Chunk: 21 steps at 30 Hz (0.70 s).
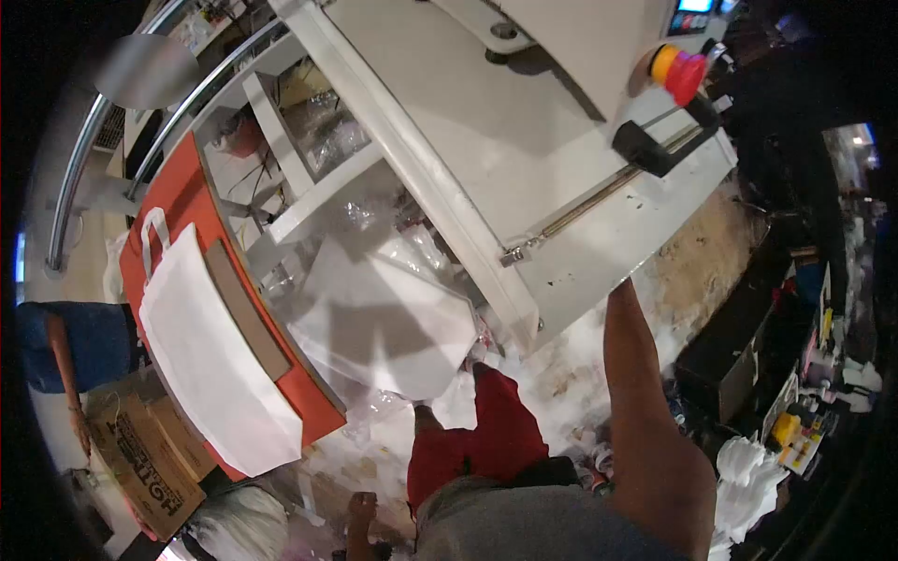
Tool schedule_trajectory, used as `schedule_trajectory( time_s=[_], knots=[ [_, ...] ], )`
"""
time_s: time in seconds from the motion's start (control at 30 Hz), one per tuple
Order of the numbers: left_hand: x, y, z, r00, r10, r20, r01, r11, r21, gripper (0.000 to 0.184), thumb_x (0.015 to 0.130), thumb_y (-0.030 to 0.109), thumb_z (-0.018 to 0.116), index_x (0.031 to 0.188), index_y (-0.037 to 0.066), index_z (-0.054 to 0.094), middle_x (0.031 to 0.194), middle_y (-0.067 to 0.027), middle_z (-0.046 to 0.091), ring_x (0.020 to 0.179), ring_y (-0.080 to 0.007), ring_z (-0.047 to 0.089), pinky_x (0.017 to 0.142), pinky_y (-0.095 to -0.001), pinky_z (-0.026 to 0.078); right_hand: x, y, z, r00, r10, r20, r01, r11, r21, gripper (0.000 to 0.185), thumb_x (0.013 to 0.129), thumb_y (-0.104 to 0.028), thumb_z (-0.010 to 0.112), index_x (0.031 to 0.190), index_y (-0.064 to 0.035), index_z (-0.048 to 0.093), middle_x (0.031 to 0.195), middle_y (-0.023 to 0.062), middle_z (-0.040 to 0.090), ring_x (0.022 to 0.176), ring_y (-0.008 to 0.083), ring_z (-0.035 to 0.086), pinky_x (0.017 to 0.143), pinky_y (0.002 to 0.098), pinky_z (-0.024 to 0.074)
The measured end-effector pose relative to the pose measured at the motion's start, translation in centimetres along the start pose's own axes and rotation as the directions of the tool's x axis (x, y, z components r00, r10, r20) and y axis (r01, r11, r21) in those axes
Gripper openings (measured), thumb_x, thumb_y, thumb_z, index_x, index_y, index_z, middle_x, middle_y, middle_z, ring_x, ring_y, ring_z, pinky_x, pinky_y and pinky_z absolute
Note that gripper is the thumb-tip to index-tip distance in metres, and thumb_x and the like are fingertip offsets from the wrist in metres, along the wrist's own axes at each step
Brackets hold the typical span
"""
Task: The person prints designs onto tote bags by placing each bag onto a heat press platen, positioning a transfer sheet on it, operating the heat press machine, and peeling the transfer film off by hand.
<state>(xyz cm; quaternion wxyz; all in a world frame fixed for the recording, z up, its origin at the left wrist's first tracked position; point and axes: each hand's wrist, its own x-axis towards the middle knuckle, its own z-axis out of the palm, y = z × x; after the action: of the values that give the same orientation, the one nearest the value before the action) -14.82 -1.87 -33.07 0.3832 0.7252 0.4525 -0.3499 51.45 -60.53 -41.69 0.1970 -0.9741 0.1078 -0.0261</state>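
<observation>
My right arm (631,365) reaches forward to the edge of a white machine (599,299). The hand at its end is hidden under or behind that edge. Low beside my body hangs my left hand (362,510), small and dim, apart from the machine; its fingers do not show clearly. Left of the machine, a white bag with loop handles (210,351) lies on an orange-red board (323,416), with a brown strip (248,309) along the bag's side. Large white sheet-like material (383,318) lies below the machine frame, among clear plastic.
A red and yellow emergency stop button (683,77) sits on the machine, by a black bracket (645,150). Metal rails (79,178) curve at the upper left. Another person (79,346) stands left, near a cardboard box (145,458). White bundles (748,481) lie at the right.
</observation>
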Motion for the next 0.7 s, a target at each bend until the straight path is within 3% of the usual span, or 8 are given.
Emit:
schedule_trajectory(
  time_s=[0.13,0.17,0.2,0.27,0.33,0.4,0.5,0.7],
  knots=[
    [-0.9,12.5,-2.2,0.887,0.428,-0.172,-0.417,0.904,0.097,0.031,0.089,0.028,0.063,0.096,-0.003,0.066,0.089,-0.0162,0.069,0.082,-0.0293,0.069,0.075,-0.0384,0.054,-6.2,-6.2,-7.1,0.98,-0.186,-0.068,0.191,0.978,0.08,0.016,0.087,-0.016,0.059,0.083,-0.0011,0.056,0.079,0.0256,0.063,0.074,0.0467,0.063,0.066,0.0541,0.0504],
    [2.0,10.5,-0.5,0.743,0.66,-0.111,-0.583,0.72,0.378,0.027,0.09,0.024,0.062,0.101,-0.001,0.067,0.094,-0.0203,0.069,0.094,-0.0354,0.067,0.084,-0.0418,0.054,-9.5,-8.5,-8.1,0.983,-0.174,0.051,0.173,0.984,0.035,0.016,0.087,-0.016,0.059,0.082,-0.0012,0.056,0.077,0.0256,0.063,0.072,0.047,0.063,0.065,0.0545,0.0504],
    [-0.5,18.0,-1.0,0.787,0.601,-0.141,-0.562,0.792,0.238,0.025,0.091,0.022,0.06,0.107,0.004,0.069,0.1,-0.0212,0.068,0.1,-0.0355,0.066,0.091,-0.0447,0.051,-13.8,-11.0,-8.7,0.964,-0.085,0.254,0.108,0.991,-0.081,0.024,0.089,-0.024,0.062,0.095,-0.0009,0.061,0.09,0.0223,0.069,0.083,0.0414,0.068,0.07,0.0476,0.0531],
    [-2.2,25.9,-0.9,0.696,0.716,0.058,-0.715,0.698,-0.028,0.034,0.089,0.028,0.064,0.115,0.005,0.065,0.108,-0.0206,0.067,0.105,-0.0359,0.064,0.099,-0.0444,0.045,-22.5,-15.5,-9.1,0.71,-0.378,0.594,0.439,0.897,0.046,0.018,0.09,-0.018,0.055,0.088,-0.0009,0.058,0.08,0.0235,0.064,0.077,0.0431,0.065,0.07,0.0506,0.0521],
    [-4.8,30.6,-1.8,0.503,0.857,0.113,-0.827,0.515,-0.227,0.046,0.088,0.034,0.069,0.124,0.006,0.062,0.116,-0.0199,0.066,0.11,-0.0362,0.062,0.108,-0.0442,0.039,-28.1,-27.8,-16.8,0.291,-0.366,0.884,0.182,0.928,0.324,0.018,0.086,-0.018,0.065,0.097,-0.0042,0.06,0.086,0.0184,0.068,0.084,0.0333,0.068,0.076,0.0436,0.0537],
    [-6.5,31.2,-4.9,0.372,0.918,-0.135,-0.928,0.368,-0.058,0.047,0.087,0.033,0.071,0.123,0.005,0.061,0.112,-0.0205,0.067,0.108,-0.0361,0.063,0.106,-0.044,0.041,-31.5,-33.1,-19.5,0.37,-0.513,0.774,0.198,0.858,0.474,0.016,0.087,-0.011,0.066,0.099,-0.005,0.057,0.086,0.013,0.068,0.08,0.0224,0.067,0.074,0.0358,0.0539],
    [-9.7,30.1,-11.8,0.652,0.731,0.201,-0.746,0.666,-0.005,0.045,0.086,0.03,0.076,0.118,0.002,0.062,0.106,-0.0166,0.07,0.103,-0.0297,0.066,0.096,-0.0416,0.049,-31.0,-37.3,-19.8,0.574,-0.532,0.623,-0.006,0.758,0.652,0.011,0.089,-0.005,0.062,0.097,-0.0038,0.053,0.082,0.0096,0.065,0.077,0.0156,0.065,0.07,0.0308,0.0534],
    [-4.5,21.2,-25.5,0.768,0.584,-0.262,-0.608,0.537,-0.585,0.017,0.094,0.016,0.068,0.1,0.003,0.06,0.083,-0.0059,0.066,0.078,-0.0141,0.065,0.073,-0.0312,0.055,-29.4,-47.5,-10.2,0.767,-0.547,0.335,-0.022,0.5,0.866,0.014,0.09,-0.004,0.061,0.097,-0.0007,0.05,0.085,0.0069,0.059,0.077,0.0125,0.061,0.068,0.0269,0.0513]
  ],
)
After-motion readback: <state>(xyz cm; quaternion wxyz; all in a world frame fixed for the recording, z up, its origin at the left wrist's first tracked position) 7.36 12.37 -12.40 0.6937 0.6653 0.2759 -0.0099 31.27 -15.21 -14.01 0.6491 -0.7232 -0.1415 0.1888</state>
